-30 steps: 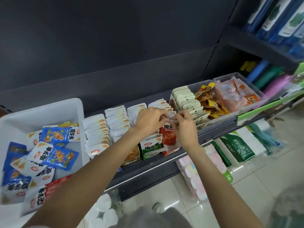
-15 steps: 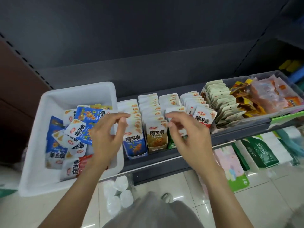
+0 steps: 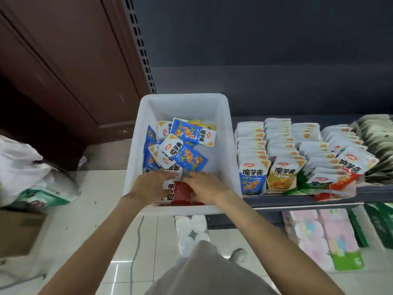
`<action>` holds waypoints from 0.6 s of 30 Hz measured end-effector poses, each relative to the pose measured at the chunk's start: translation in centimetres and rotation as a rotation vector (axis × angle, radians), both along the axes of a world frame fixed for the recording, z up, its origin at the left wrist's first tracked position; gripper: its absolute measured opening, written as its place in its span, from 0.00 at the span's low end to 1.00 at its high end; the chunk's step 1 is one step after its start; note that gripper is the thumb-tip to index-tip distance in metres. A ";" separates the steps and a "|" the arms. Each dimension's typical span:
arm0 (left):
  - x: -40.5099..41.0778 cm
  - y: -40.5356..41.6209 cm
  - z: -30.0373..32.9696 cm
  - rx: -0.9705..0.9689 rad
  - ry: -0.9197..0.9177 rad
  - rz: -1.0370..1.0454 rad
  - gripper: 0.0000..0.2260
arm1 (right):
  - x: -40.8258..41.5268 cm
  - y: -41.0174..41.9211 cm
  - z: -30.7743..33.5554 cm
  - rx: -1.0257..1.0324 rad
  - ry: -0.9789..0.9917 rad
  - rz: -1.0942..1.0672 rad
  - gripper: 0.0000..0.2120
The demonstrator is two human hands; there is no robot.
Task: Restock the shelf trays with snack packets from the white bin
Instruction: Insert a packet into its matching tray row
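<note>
Both my hands are reaching into the white bin (image 3: 225, 133), a smooth, rounded-corner plastic tub sitting at the left end of the dark shelf (image 3: 331, 198). My left hand (image 3: 150, 186) is lying palm-down on a glossy white-and-red packet (image 3: 170, 191) at the near end of the bin, fingers stretched forward over it. My right hand (image 3: 205, 187) is resting just beside it over the red packets (image 3: 180, 193), fingers extended toward the left hand, the fingertips of both nearly meeting; I cannot tell whether either hand is actually gripping a packet. Farther back in the bin, a loose heap of flat, crinkly foil snack packets (image 3: 185, 150) is lying at angles, most of them blue and white with one yellow edge showing behind.

To the right of the bin, the shelf trays (image 3: 253, 191) are holding upright rows of the same pouches, packed front to back: a blue-fronted row (image 3: 252, 177), a yellow-fronted row (image 3: 281, 175), then green and red ones leaning over. Below the shelf, soft pink tissue packs (image 3: 325, 235) are standing on the pale tiled floor (image 3: 85, 231). A brown wooden panel (image 3: 63, 60) is filling the upper left.
</note>
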State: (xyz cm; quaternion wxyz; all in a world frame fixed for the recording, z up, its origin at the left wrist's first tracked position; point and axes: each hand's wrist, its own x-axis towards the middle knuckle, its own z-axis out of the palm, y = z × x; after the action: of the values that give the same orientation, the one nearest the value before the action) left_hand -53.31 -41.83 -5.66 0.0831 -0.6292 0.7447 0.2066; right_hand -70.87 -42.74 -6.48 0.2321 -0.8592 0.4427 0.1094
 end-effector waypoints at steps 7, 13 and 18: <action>0.8 -0.6 -1.7 0.049 0.119 -0.033 0.24 | 0.6 -1.0 -2.2 -0.076 0.149 -0.065 0.30; 0.5 -1.8 -2.0 -0.026 0.079 -0.117 0.27 | 0.8 -1.9 -2.0 -0.267 0.185 -0.162 0.23; 0.7 -1.5 -1.3 -0.240 0.443 0.095 0.17 | -0.8 -1.0 1.8 -0.250 -0.006 -0.346 0.08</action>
State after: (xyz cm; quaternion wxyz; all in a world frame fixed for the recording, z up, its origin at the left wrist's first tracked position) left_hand -52.62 -43.34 -6.93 -0.1671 -0.6083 0.7335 0.2531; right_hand -71.68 -43.70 -4.66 0.1403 -0.7927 0.5932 0.0096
